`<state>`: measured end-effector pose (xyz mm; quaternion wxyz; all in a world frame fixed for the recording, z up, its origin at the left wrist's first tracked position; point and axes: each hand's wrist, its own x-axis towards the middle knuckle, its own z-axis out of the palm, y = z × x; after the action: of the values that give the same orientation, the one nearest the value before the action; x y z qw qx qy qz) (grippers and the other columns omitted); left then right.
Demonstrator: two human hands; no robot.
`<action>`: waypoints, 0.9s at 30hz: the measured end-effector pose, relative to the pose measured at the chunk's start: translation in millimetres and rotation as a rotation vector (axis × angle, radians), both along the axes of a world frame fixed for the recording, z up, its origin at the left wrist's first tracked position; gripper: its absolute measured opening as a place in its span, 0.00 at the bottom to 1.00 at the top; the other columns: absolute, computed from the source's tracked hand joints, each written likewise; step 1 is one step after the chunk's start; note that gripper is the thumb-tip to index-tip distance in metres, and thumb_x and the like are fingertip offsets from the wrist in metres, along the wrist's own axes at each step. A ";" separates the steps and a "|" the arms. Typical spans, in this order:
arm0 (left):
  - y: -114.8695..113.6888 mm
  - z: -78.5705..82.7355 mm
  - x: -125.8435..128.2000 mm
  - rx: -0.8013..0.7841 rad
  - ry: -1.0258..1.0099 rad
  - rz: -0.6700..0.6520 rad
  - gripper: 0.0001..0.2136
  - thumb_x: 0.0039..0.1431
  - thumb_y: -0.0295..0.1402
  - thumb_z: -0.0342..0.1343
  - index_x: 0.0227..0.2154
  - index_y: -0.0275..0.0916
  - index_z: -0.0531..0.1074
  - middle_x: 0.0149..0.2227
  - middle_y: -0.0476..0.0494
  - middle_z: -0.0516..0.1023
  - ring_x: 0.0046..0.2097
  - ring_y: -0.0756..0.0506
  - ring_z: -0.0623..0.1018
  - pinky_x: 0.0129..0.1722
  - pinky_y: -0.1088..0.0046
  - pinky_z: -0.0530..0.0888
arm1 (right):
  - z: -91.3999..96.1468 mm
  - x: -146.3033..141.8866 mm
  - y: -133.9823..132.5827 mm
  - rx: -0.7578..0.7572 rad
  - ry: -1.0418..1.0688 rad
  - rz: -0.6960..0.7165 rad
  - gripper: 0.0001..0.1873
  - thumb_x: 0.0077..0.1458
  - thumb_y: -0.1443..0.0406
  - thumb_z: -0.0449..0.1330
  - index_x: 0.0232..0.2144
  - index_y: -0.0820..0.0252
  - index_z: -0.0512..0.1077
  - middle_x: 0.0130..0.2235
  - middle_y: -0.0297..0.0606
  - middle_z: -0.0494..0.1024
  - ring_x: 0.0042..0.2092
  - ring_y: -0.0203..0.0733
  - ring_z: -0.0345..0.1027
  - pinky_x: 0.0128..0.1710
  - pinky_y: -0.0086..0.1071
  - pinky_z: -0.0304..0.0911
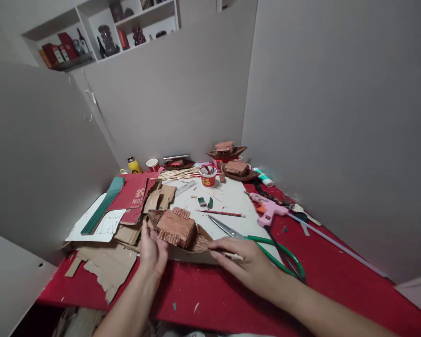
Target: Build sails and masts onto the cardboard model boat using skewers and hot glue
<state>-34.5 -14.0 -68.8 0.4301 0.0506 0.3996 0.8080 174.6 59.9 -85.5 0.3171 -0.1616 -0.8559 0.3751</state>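
Forearms nearest us, over the red tabletop. Left hand cradles the brown model boat at its near left side; some fingers are hidden under the hull, but we read it as carrying the weight. Right hand makes a narrow pinch at the boat's right tip, with a pale stick in the same grip; whether the stick touches the hull, we can't tell. Boat sits between both hands, by the near edge of the white work surface, and looks raised.

Step, as we judge it: detail work on the boat's right end, cabin and ridged flaps already on. Next move calls for a steady left hand and light pressure at the tip, we'd say; the thin hull probably bends easily.

Writing: red panel, left, shows white "NO", cut off at the edge, plus part of a larger character above. Red cup, far middle, carries a gold 福. Drawing sheet, left, has line work, no words we can read. Ruler marks too small. White-and-green tube, far right, and yellow bottle, far left: printing unreadable to us. Pink glue gun, right: no brand legible.
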 end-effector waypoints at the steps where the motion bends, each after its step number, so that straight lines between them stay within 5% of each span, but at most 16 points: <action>1: -3.3 0.0 -5.2 -0.020 0.006 -0.017 0.18 0.67 0.41 0.45 0.46 0.33 0.74 0.37 0.37 0.82 0.37 0.44 0.82 0.39 0.68 0.77 | 0.4 0.6 2.7 -0.041 -0.032 -0.016 0.11 0.61 0.63 0.55 0.39 0.59 0.76 0.38 0.40 0.82 0.39 0.41 0.75 0.40 0.32 0.68; 7: -12.6 4.3 -20.5 -0.165 0.035 -0.092 0.14 0.67 0.36 0.47 0.39 0.32 0.75 0.35 0.38 0.80 0.31 0.48 0.80 0.32 0.74 0.77 | -3.7 1.5 13.4 -0.133 -0.176 -0.044 0.10 0.60 0.63 0.56 0.36 0.59 0.77 0.34 0.37 0.81 0.34 0.40 0.74 0.36 0.31 0.66; 12: -15.9 13.5 -21.2 -0.226 0.071 -0.066 0.15 0.67 0.38 0.47 0.44 0.35 0.74 0.53 0.36 0.75 0.52 0.47 0.76 0.53 0.73 0.71 | -3.5 4.8 18.2 -0.129 -0.212 -0.089 0.11 0.59 0.63 0.55 0.37 0.59 0.76 0.36 0.37 0.81 0.36 0.41 0.74 0.38 0.33 0.66; 17: -28.2 23.6 -26.2 -0.238 0.150 -0.022 0.16 0.67 0.38 0.46 0.49 0.35 0.72 0.57 0.36 0.73 0.57 0.44 0.73 0.63 0.66 0.61 | 2.0 7.8 21.8 -0.149 -0.298 -0.094 0.11 0.59 0.62 0.55 0.36 0.58 0.76 0.35 0.38 0.81 0.36 0.42 0.74 0.38 0.33 0.66; 22: -33.5 28.2 -42.0 -0.206 0.234 -0.024 0.16 0.65 0.38 0.48 0.46 0.34 0.74 0.50 0.33 0.77 0.52 0.42 0.77 0.52 0.67 0.74 | 1.9 9.4 23.5 -0.155 -0.378 -0.095 0.12 0.59 0.61 0.55 0.37 0.57 0.77 0.35 0.38 0.81 0.35 0.43 0.74 0.37 0.33 0.65; 27: -29.9 29.4 -63.3 -0.188 0.298 -0.038 0.07 0.53 0.30 0.61 0.34 0.33 0.76 0.31 0.42 0.78 0.32 0.48 0.79 0.32 0.75 0.78 | -0.1 10.2 25.3 -0.184 -0.374 -0.104 0.12 0.58 0.59 0.55 0.35 0.55 0.77 0.33 0.37 0.81 0.32 0.43 0.73 0.34 0.33 0.66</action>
<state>-97.8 -43.9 -39.4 0.3841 0.1369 0.5315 0.7425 184.8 85.1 -85.5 0.1555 -0.3008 -0.8526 0.3981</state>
